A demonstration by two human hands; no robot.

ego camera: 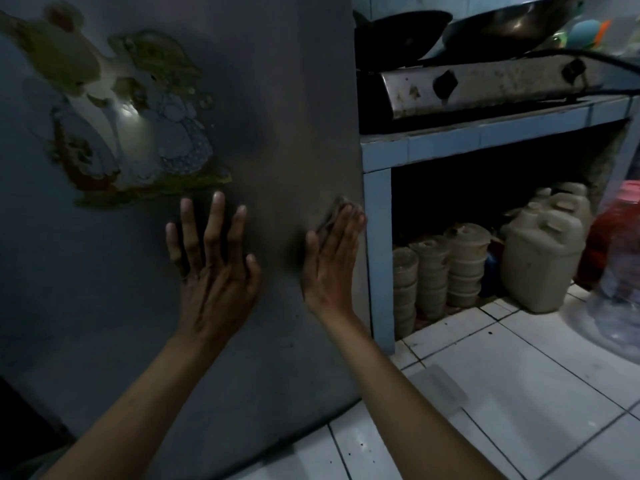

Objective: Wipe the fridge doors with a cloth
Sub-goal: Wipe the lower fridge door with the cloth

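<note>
The grey fridge door [263,98] fills the left and middle of the view, with a worn cartoon sticker [131,126] on its upper left. My left hand [214,265] lies flat on the door below the sticker, fingers spread and straight. My right hand [332,261] presses a small dark cloth [337,206] against the door near its right edge, fingers straight. Only the cloth's top corner shows above my fingertips.
Right of the fridge stands a blue tiled counter [485,140] with a gas stove [485,88] and woks [502,26] on top. Under it are stacked tubs [433,271] and a jerry can [543,258]. A water jug [620,271] stands at far right on white floor tiles [519,393].
</note>
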